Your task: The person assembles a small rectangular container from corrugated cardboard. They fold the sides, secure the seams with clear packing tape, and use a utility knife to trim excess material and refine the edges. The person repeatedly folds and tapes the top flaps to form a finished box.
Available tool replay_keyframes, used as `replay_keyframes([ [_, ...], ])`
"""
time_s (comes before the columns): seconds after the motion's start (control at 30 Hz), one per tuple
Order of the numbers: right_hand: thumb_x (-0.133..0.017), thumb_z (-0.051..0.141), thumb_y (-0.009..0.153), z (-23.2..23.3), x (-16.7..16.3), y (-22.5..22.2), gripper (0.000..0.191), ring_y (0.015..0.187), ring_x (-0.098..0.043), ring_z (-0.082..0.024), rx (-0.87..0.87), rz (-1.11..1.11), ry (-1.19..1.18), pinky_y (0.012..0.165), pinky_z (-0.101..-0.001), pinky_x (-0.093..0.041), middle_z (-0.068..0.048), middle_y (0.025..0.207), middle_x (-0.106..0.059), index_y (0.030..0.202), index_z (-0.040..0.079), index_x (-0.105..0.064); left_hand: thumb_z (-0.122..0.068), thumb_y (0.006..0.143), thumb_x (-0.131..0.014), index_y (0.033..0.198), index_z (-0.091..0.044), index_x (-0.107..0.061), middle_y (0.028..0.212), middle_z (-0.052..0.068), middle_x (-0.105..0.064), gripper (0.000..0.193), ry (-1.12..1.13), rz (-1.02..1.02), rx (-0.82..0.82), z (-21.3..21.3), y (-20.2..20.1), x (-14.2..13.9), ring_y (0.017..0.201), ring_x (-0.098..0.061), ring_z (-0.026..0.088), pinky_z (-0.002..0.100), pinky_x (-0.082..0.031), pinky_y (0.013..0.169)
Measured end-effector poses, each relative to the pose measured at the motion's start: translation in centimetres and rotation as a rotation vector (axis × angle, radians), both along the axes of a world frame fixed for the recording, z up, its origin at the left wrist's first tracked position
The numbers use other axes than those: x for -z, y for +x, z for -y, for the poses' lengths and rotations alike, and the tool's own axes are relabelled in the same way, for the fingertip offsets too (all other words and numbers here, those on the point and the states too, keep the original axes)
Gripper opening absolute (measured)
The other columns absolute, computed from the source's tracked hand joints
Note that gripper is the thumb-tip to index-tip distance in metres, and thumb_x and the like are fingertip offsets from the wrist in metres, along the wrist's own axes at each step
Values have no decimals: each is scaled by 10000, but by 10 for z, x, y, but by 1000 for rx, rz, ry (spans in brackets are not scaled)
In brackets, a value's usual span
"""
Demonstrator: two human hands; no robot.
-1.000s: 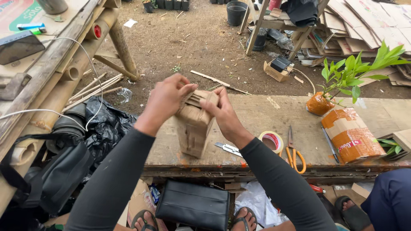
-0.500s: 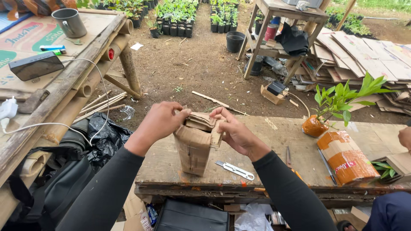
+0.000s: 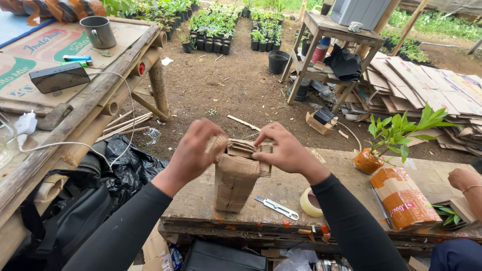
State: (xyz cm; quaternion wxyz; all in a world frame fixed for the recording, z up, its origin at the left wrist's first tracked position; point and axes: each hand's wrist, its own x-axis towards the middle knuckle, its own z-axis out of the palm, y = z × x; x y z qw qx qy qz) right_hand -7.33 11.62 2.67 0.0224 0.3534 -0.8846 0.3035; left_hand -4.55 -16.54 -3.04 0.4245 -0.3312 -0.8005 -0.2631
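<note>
Left hand (image 3: 193,150) blurred at fingertips; parcel (image 3: 235,181) top hidden under both hands. Right hand (image 3: 283,150) covers flap edge. Co-worker's hand (image 3: 464,179) cut by right edge. Bag (image 3: 223,257) cut by bottom edge.

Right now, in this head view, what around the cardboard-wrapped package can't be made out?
- What is inside the cardboard package: wrapped shut, and both hands cover its folded top.
- Left hand fingertips: motion-blurred at the flaps.
- Right hand fingertips: tucked into the folds.
- Tape roll: partly behind the right forearm.
- The other person's hand: cut off by the right edge.
</note>
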Motion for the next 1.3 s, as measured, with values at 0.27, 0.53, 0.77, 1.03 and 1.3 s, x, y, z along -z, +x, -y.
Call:
replay_keyframes([
  [0.27,-860,359,692,67,-47,9,500,1025,-697,-284,-16,-261,679,845,-445,-565,-56,1060,-719,1094,147,-653,-475,790,-726,1132,-73,-608,1054,104,-632,541,-415,86,154,-16,33,-30,1031,-579,304,446,-460,890],
  [0.53,-787,268,862,47,-40,-43,345,875,-746,-258,-144,-67,589,807,-386,-604,-133,1000,-787,1156,94,-741,-200,851,-672,964,-109,-570,932,51,-552,177,-496,-175,123,-18,54,11,929,-574,248,390,-478,851],
  [0.77,-697,199,1027,-2,9,-83,263,754,-647,-41,-182,1117,-173,613,-244,-565,41,929,-689,1233,41,-737,-339,871,-738,951,-114,-615,916,42,-540,269,-219,-124,218,-14,70,14,937,-575,243,387,-484,839],
  [1.03,-576,341,1032,2,25,-55,373,867,-641,-97,150,604,-509,737,-242,-552,-53,1068,-710,1310,108,-661,-442,935,-673,1143,-55,-598,1143,107,-562,446,501,430,39,-2,27,-31,1106,-577,271,378,-511,888],
  [1.3,-717,210,879,6,38,28,644,1102,-626,-169,177,180,-582,846,-326,-581,-103,1380,-520,1454,129,-438,-573,735,-790,1341,-34,-592,1232,111,-622,834,-513,45,152,-27,15,-43,1227,-547,267,466,-361,1048],
])
